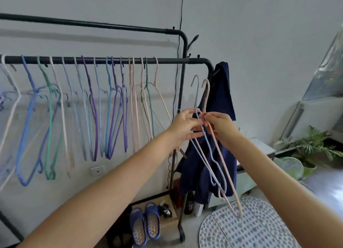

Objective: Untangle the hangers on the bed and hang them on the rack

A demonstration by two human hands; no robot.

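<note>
Pale wall [259,43] is filling the bkgd, w/ a black cord [181,15] running down it behind the rack. Black rack [104,60] is spanning the left & centre: upper bar at the back, lower bar in front carrying a row of hung hangers [92,106] — white, blue, green, purple, pink, beige — all dangling by their hooks. A white wall socket [97,170] is sitting low on the wall under them. On the floor by the rack's foot, a pair of blue slippers [144,222] is lying side by side.

Centre: left hand [182,126] is gripping the necks of two tangled hangers, fingers curled round the wire. Right hand [220,126] is pinching the same spot, touching the left. The light-blue hanger [211,154] & the pink hanger [225,173] are hanging down from both hands, hooks pointing up, just right of the rack's end post, not on the bar.

Behind them a navy garment [222,99] is draping off the rack corner. Lower right, a dotted mat [250,227] is lying on the floor; far right, a potted plant [313,145].

No readable writing or labels.
</note>
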